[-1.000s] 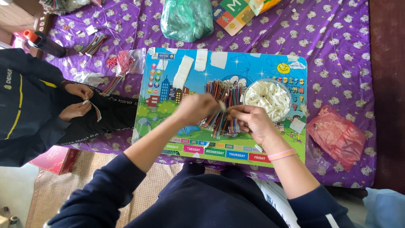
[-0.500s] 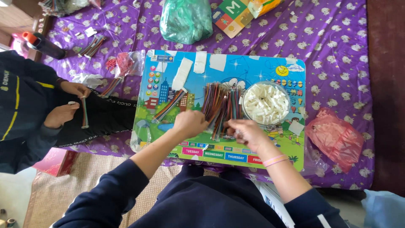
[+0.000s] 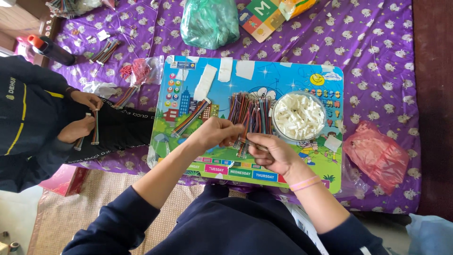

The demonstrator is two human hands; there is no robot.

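Note:
My left hand (image 3: 214, 133) and my right hand (image 3: 272, 152) meet over a colourful picture board (image 3: 325, 163) and pinch the lower ends of a bundle of multicoloured ribbon wires (image 3: 250, 113). The wires fan upward from my fingers. Left of the pile lies a separate strip of ribbon wires (image 3: 191, 117). A clear bowl of small white plastic connectors (image 3: 298, 115) stands just right of the bundle.
A second person sits at the left, their hands (image 3: 80, 115) holding a wire strip over a black cloth. On the purple patterned tablecloth (image 3: 377, 56) lie a green plastic bag (image 3: 210, 21), a red bag (image 3: 375, 153), loose wire bundles (image 3: 106, 51) and a black bottle (image 3: 49, 49).
My hands pulled down and apart from the wire pile half a second ago, then came back together on the wires' lower ends. The other person's hands shifted their wire strip.

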